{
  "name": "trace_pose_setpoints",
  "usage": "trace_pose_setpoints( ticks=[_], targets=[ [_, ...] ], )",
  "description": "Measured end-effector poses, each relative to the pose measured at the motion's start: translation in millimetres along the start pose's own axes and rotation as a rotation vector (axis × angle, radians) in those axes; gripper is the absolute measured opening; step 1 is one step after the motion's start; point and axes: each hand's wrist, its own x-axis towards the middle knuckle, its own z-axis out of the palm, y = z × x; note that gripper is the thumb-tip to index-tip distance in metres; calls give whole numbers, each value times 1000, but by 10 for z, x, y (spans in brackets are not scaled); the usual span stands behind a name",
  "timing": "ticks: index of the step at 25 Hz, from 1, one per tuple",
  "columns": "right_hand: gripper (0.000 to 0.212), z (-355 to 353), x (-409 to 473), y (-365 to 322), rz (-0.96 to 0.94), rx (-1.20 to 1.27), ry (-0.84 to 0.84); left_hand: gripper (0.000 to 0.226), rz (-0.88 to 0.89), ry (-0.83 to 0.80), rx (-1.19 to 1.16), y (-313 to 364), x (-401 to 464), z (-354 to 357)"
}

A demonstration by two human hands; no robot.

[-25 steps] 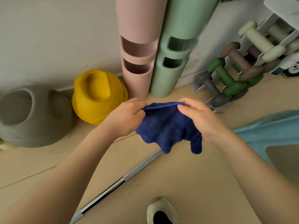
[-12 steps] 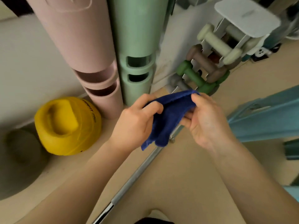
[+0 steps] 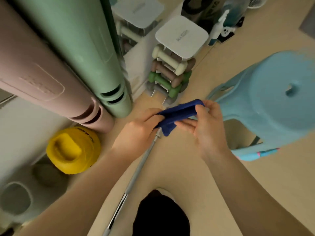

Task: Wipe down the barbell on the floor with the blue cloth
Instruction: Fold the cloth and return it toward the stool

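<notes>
A folded blue cloth is stretched between both hands above the floor. My left hand pinches its left end and my right hand pinches its right end, with a corner hanging down between them. The silver barbell lies on the beige floor and runs diagonally from the bottom centre up to just under the cloth. Its upper end is hidden behind the cloth and my left hand.
Tall pink and green cylinders lean in at the left. A yellow kettlebell and a grey one sit at the left. A dumbbell rack stands behind the cloth, a light blue stool at right. A dark shoe is at bottom.
The view has swung right and tilted down, bringing the stool into view. The cloth is folded into a narrower strip and pulled wider between my hands, now over the barbell's upper end.
</notes>
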Motion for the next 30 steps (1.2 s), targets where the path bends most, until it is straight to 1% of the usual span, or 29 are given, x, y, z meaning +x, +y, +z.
trace_pose_setpoints(
  ticks=[1, 2, 3, 4, 6, 7, 9, 10, 12, 14, 15, 18, 21, 23, 25, 26, 28, 30],
  targets=[
    [16, -110, -78, -187, -45, -89, 38, 33, 6, 9, -34, 187, 95, -130],
    [21, -218, -140, -342, -72, -175, 64, 33, -29, 0, -107, 367, 168, -240],
    [26, -336, -183, -477, -74, -232, 90, 30, -113, -32, -206, 562, 244, -338],
    [29, -477, -244, -653, -40, -230, 118, 29, -216, -94, -315, 783, 358, -417],
    [31, -773, -340, -963, 49, -141, 145, 44, -389, -212, -456, 1130, 594, -436],
    [27, -936, -388, -1089, 68, -91, 135, 48, -421, -230, -480, 1291, 714, -414],
    [13, -1279, -433, -1348, 22, -33, 56, 46, -464, -219, -585, 1581, 1024, -364],
    [15, -1424, -425, -1470, -15, -34, 3, 45, -498, -196, -678, 1703, 1176, -329],
    [25, -1698, -352, -1779, -56, -63, -83, 41, -553, -156, -836, 1963, 1524, -237],
    [35, -1988, -157, -2155, -81, -115, -72, 39, -577, -135, -888, 2251, 1953, -98],
    [36, -2120, -62, -2346, -92, -145, -33, 42, -564, -139, -889, 2391, 2178, -38],
    [21, -2453, 205, -2855, -159, -168, 86, 53, -440, -139, -852, 2792, 2824, 91],
    [17, -2666, 361, -3014, -160, -101, 143, 48, -399, -147, -837, 2965, 3155, 218],
    [21, -2757, 448, -2867, -118, -138, 213, 47, -399, -209, -756, 2896, 3179, 385],
    [26, -2819, 559, -2537, -36, -238, 337, 42, -417, -310, -638, 2667, 3083, 677],
    [25, -2856, 614, -2335, 3, -307, 405, 39, -418, -369, -569, 2545, 3005, 834],
    [16, -2908, 652, -1983, 58, -421, 478, 34, -402, -473, -452, 2339, 2824, 1092],
    [6, -2929, 670, -1706, 105, -488, 482, 25, -395, -553, -398, 2166, 2721, 1324]
  ],
)
